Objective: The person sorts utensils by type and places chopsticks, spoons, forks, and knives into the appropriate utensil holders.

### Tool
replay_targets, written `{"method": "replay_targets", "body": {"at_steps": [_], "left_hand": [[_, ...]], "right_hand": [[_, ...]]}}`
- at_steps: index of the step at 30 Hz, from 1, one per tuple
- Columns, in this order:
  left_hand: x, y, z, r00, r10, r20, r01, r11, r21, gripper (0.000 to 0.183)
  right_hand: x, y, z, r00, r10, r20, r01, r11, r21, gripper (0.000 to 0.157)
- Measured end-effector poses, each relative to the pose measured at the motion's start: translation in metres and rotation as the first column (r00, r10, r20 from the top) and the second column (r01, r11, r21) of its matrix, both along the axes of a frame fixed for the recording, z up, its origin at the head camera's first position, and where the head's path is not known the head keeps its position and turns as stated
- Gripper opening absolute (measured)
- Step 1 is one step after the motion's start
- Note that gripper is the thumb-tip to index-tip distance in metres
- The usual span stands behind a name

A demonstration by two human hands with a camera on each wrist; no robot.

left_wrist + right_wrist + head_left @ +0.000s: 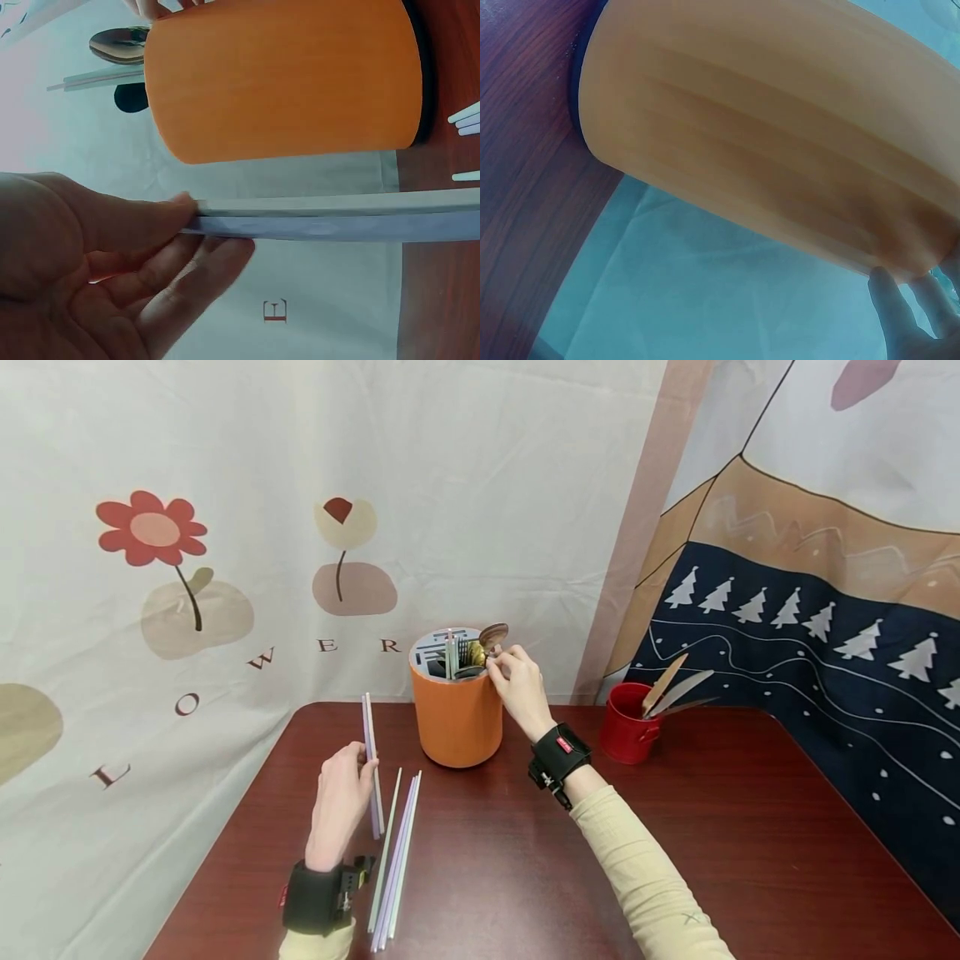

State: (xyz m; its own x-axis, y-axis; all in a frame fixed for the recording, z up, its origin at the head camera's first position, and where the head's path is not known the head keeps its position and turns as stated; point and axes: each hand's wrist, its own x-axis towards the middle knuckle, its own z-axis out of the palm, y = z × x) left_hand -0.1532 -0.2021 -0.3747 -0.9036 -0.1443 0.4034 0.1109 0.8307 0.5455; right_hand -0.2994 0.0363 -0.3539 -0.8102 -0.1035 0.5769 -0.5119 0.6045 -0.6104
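My left hand [345,785] pinches two chopsticks [337,221], one pale and one lilac, between thumb and fingers. In the head view they slant down left of the orange utensil holder [459,722]. More loose chopsticks [401,860], pale green and lilac, lie on the table beside that hand. At the holder's right rim is my right hand [521,689], its fingertips close to a spoon [493,635]. Whether they grip the spoon or only touch the rim cannot be told. In the right wrist view, fingers [891,300] meet the holder's edge. Forks and chopsticks [452,656] also stand in its slotted top.
A red cup [621,727] with several knives [678,693] stands to the right of the holder. The dark red-brown table [712,827] meets a printed cloth [480,485] at its back. Another patterned cloth [795,618] hangs along the right side.
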Motion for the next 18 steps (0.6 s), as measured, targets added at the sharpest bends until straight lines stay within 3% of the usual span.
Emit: {"method": "replay_targets", "body": {"at_steps": [5,9,18], "left_hand": [[-0.0014,0.0015,0.0014,0.998,0.006,-0.063,-0.004,0.999,0.040,0.015],[-0.0011,0.0040,0.0036,0.988,0.015,-0.156,-0.005,0.998,0.067,0.014],[-0.0020,0.0082,0.0061,0.930,0.012,-0.368,0.034,0.992,0.118,0.013]], "right_hand": [[0.0003,-0.0008,0.0004,1.000,0.002,0.004,-0.002,1.000,0.001,0.024],[0.0003,-0.0012,0.0007,1.000,-0.003,-0.002,0.003,1.000,0.009,0.024],[-0.0005,-0.0006,-0.0006,1.000,-0.009,-0.010,0.009,1.000,0.016,0.024]]}}
